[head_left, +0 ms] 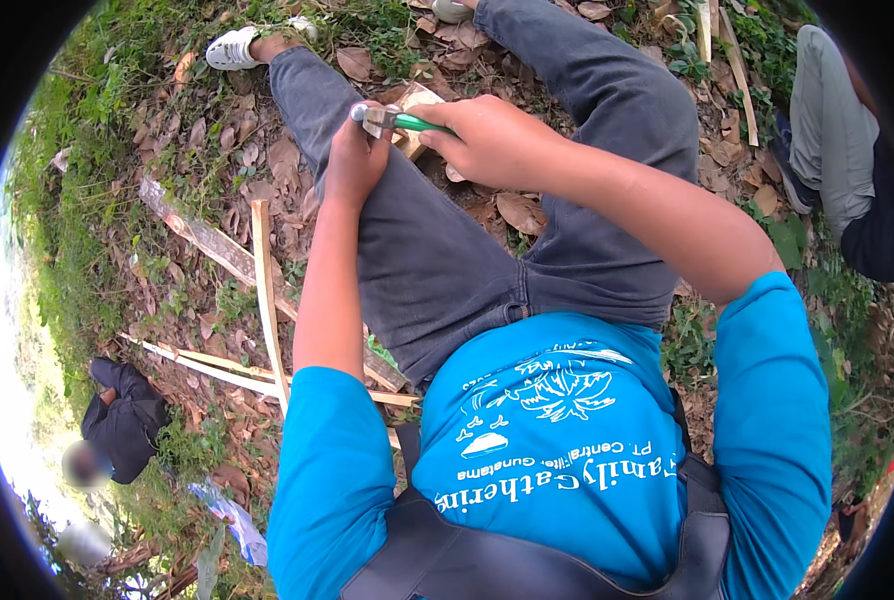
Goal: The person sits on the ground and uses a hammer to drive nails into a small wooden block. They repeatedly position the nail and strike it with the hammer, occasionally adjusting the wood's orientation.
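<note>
My right hand (492, 140) is closed round the green handle of a hammer (379, 121), whose metal head points left. Beside that head is my left hand (355, 165), thumb and fingers drawn together; what lies inside them is hidden. Just beyond both hands, partly covered by them, a pale piece of wood (419, 97) sits between my legs. I am seated with my knees apart, and my left forearm runs along my left thigh.
On the leaf-strewn ground to my left lie a rough plank (202, 235) and thin pale wood strips (266, 280). More strips (738, 75) lie at the far right. A person in grey trousers (832, 130) is close on my right; another in dark clothes (127, 420) sits further left.
</note>
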A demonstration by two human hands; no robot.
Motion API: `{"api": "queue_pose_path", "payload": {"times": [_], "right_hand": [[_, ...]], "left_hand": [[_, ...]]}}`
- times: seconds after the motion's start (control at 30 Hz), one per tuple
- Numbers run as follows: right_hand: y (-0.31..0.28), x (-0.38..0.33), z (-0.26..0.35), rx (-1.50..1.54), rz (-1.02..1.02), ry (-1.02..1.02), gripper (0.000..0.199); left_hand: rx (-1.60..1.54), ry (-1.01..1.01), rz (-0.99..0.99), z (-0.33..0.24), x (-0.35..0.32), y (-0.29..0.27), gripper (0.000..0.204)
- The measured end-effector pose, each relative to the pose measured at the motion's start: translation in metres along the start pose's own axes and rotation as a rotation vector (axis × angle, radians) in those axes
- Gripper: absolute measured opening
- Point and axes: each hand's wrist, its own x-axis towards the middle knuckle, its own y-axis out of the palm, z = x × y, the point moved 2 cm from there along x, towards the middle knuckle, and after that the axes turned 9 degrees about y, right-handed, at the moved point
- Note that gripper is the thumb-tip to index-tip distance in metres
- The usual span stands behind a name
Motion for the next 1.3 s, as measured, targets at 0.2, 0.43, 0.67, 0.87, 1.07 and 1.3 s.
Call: {"api": "queue_pose_path", "payload": {"times": [0.2, 0.43, 0.67, 0.87, 1.07, 1.3], "right_hand": [[-0.018, -0.008, 0.031, 0.405, -0.156, -0.101, 0.040], [0.031, -0.005, -0.044, 0.514, -0.230, 0.165, 0.035], [0.050, -0.003, -0.079, 0.617, -0.261, 0.137, 0.062], [0.059, 0.005, -0.116, 0.572, -0.159, 0.222, 0.044], [0.066, 0.014, -0.143, 0.799, -0.188, 0.437, 0.037], [0.068, 0.023, -0.169, 0.899, -0.390, 0.428, 0.038]], "left_hand": [[0.079, -0.107, -0.009, -0.018, 0.002, -0.004, 0.023], [-0.440, -0.245, -0.324, -0.001, -0.004, 0.005, 0.032], [-0.276, -0.032, -0.240, -0.079, 0.020, 0.030, 0.035], [-0.688, -0.430, -0.078, -0.053, 0.014, 0.036, 0.050], [-0.653, -0.858, -0.079, 0.009, 0.006, 0.033, 0.055], [0.436, -0.469, 0.468, 0.030, -0.011, 0.057, 0.065]]}}
